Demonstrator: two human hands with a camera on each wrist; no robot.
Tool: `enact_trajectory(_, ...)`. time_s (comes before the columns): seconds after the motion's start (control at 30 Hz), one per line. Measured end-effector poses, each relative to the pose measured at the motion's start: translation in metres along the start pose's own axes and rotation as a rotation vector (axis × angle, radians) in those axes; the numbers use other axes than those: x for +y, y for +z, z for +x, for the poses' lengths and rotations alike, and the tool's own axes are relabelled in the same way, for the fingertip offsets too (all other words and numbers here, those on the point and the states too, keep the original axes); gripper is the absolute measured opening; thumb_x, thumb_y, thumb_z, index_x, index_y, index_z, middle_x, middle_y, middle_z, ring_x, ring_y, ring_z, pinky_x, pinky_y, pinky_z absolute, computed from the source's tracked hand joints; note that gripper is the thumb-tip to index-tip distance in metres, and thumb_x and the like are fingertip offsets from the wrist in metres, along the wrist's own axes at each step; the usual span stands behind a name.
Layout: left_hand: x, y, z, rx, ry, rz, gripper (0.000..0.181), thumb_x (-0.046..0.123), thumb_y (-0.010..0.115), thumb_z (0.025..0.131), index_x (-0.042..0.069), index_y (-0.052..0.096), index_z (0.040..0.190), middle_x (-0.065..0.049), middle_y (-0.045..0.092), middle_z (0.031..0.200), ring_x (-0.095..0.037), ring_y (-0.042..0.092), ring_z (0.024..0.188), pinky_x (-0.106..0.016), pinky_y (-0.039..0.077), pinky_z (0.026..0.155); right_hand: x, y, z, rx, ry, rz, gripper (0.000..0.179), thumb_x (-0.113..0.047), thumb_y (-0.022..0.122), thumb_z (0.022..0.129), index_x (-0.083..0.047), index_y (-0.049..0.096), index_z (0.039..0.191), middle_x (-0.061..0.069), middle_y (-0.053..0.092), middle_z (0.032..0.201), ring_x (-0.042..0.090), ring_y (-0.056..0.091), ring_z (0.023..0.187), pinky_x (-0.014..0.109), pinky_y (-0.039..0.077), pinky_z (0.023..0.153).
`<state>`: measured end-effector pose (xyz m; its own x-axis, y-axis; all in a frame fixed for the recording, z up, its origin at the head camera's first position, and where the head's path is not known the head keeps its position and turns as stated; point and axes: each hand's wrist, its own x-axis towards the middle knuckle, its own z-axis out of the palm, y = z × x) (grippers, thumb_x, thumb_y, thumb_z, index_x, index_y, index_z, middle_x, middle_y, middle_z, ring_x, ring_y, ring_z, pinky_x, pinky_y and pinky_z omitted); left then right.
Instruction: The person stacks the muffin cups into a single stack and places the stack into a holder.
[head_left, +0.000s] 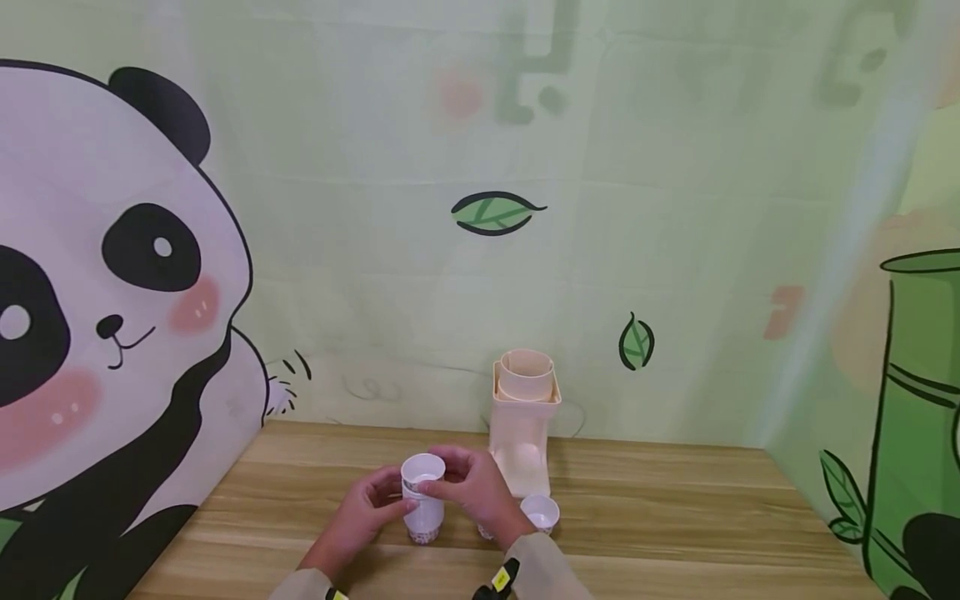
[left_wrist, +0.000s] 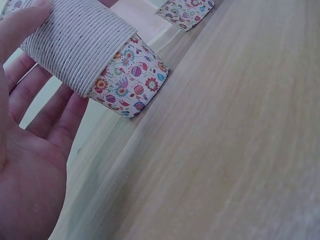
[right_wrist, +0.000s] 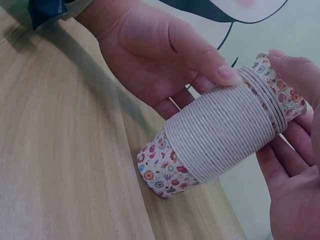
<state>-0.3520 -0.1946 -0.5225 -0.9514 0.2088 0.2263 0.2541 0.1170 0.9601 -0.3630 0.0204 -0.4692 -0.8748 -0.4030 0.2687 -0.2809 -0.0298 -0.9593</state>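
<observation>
The stack of cups [right_wrist: 225,132] is at the near part of the counter [head_left: 660,517], left of its middle, between the two hands. It stands roughly upright: mouth up, a flower-printed band at the base, closely nested pale rims above that. Whether the base touches the counter cannot be told.

The left hand [head_left: 358,518] is clamped on the stack from the left — thumb on the near side at the rims, the other fingers around the far side. The right hand [head_left: 471,490] grips the upper cup [right_wrist: 289,100] from the right, its thumb across the near side. The flower-printed side of this cup shows above the nested rims.

A pale pink holder [head_left: 519,433] stands farther back, to the right of the stack; a round collar [head_left: 527,377] sits in its square top. At the near end of the holder, a single cup [head_left: 540,510] stands upright on the counter, right of the right hand. Another cup [head_left: 484,532] is mostly hidden behind that hand.

A backdrop [head_left: 390,275] rises behind the counter — pale green, with a panda at left, leaves at the middle and bamboo at right.
</observation>
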Motion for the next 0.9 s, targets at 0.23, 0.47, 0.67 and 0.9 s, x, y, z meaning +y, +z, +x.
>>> enact_trajectory(0.23,0.0009,0.0006,0.0008,-0.005,0.000,-0.002,0.050,0.015,0.078,0.091,0.001,0.061,0.135,-0.019,0.069,0.127,-0.011,0.068,0.110,-0.022,0.053,0.097,0.0041,-0.0023,0.0005,-0.031,0.008,0.004,0.044,-0.010,0.082,0.087,-0.001,0.068,0.127,0.018,0.073,0.124,0.013,0.071,0.103,0.020,0.057,0.088)
enact_trajectory(0.47,0.0026,0.0017,0.0003,-0.005,-0.007,-0.001,0.050,0.015,0.078,0.091,0.001,0.060,0.136,-0.019,0.069,0.130,-0.010,0.068,0.110,-0.022,0.053,0.097,0.0056,-0.0047,0.0003,-0.060,0.022,-0.018,0.042,-0.011,0.081,0.088,-0.004,0.069,0.127,0.016,0.073,0.124,0.013,0.070,0.104,0.021,0.057,0.090)
enact_trajectory(0.67,0.0038,0.0023,-0.0004,0.001,-0.018,-0.003,0.052,0.016,0.078,0.091,0.002,0.060,0.137,-0.018,0.069,0.129,-0.010,0.068,0.110,-0.021,0.053,0.096,0.0041,-0.0056,-0.0029,-0.077,0.040,-0.021,0.042,-0.012,0.081,0.089,-0.005,0.069,0.128,0.016,0.073,0.125,0.014,0.070,0.106,0.021,0.056,0.091)
enact_trajectory(0.9,0.0036,0.0014,-0.0016,0.006,-0.007,-0.003,0.053,0.014,0.078,0.091,-0.001,0.058,0.139,-0.012,0.072,0.125,-0.009,0.068,0.109,-0.021,0.053,0.096,0.0046,-0.0064,-0.0030,-0.108,0.039,-0.029,0.043,-0.014,0.080,0.089,-0.005,0.068,0.130,0.016,0.072,0.126,0.014,0.069,0.107,0.020,0.056,0.090)
